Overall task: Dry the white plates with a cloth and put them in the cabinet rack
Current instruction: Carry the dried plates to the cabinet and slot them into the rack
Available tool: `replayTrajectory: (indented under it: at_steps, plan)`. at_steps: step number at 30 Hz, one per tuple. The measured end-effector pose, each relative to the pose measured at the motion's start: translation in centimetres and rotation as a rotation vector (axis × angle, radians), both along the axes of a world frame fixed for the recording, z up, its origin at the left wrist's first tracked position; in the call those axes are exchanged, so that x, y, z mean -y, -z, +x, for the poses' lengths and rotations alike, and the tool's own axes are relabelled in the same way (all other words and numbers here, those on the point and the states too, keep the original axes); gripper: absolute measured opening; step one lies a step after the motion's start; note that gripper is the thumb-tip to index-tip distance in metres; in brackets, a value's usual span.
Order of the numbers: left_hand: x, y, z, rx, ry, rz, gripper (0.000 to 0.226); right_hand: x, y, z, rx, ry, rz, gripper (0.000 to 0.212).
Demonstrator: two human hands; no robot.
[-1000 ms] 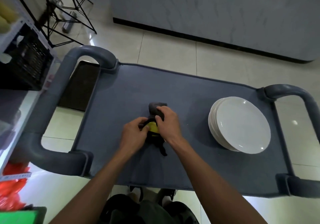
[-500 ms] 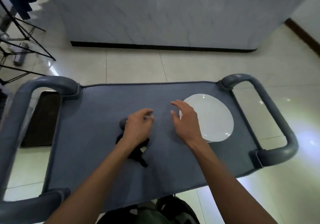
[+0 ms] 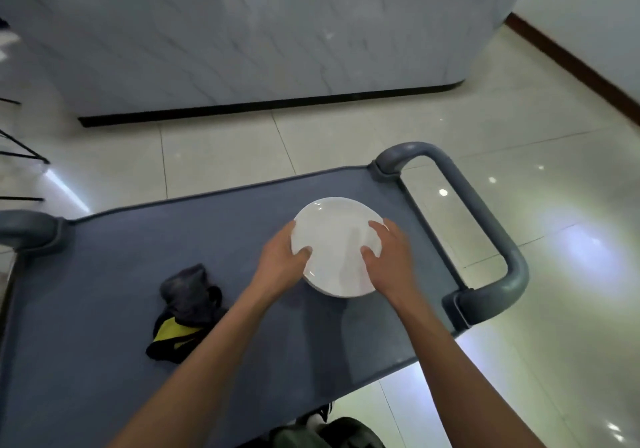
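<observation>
Both hands take hold of the top white plate on the cart

The left hand (image 3: 280,262) and right hand (image 3: 389,257) clasp opposite rims of the stack of white plates (image 3: 337,246) on the grey cart (image 3: 104,274), thumbs over the face, other fingers under the edge. Lift only the top plate, level; the cloth (image 3: 187,305) lies apart, left.

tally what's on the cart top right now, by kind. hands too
Plate stack: 1, white plates, number of plates in it not countable
Cloth: 1, dark with yellow, the cloth bunched on the cart
Hands: 2, left hand and right hand, both gripping the top plate's rim
Total: 4
</observation>
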State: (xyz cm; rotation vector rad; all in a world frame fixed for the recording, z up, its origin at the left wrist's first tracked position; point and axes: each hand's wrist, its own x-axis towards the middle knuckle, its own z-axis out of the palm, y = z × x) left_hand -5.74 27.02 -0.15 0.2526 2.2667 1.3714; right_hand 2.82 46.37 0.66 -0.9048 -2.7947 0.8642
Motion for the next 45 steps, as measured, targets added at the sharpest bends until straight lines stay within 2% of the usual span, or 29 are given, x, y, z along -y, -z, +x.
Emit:
replayTrajectory:
  at_steps: [2,4,7,11,17,23,37,45]
  plan:
    - [-0.9,0.1,0.3,0.039,-0.059,-0.021,0.059,-1.3,0.5,0.3,0.01,-0.001,-0.044,0.056]
    - [-1.6,0.3,0.7,0.044,-0.135,-0.011,0.059,-2.4,0.9,0.3,-0.01,0.003,-0.116,0.061]
    - [-2.2,0.4,1.1,0.039,-0.222,-0.007,0.051,-3.4,1.4,0.0,-0.051,0.02,-0.269,0.066]
    - [-3.1,0.8,1.2,0.029,-0.293,-0.078,0.028,-4.1,2.0,-0.3,-0.056,0.028,-0.39,0.065]
    - [-4.6,0.6,1.6,0.024,-0.396,-0.088,0.031,-5.0,2.6,-0.8,-0.098,0.021,-0.497,0.053]
    - [-5.3,0.5,2.5,0.043,-0.441,-0.072,0.036,-4.7,2.8,-0.7,-0.146,0.045,-0.548,0.054]
    - [-6.5,1.1,3.8,0.072,-0.615,0.115,0.05,-3.4,1.4,-0.5,-0.206,0.107,-0.642,0.059]
    - [-6.7,1.0,4.4,0.016,-0.612,0.061,0.053,-3.3,0.9,0.3,-0.264,0.123,-0.628,0.057]
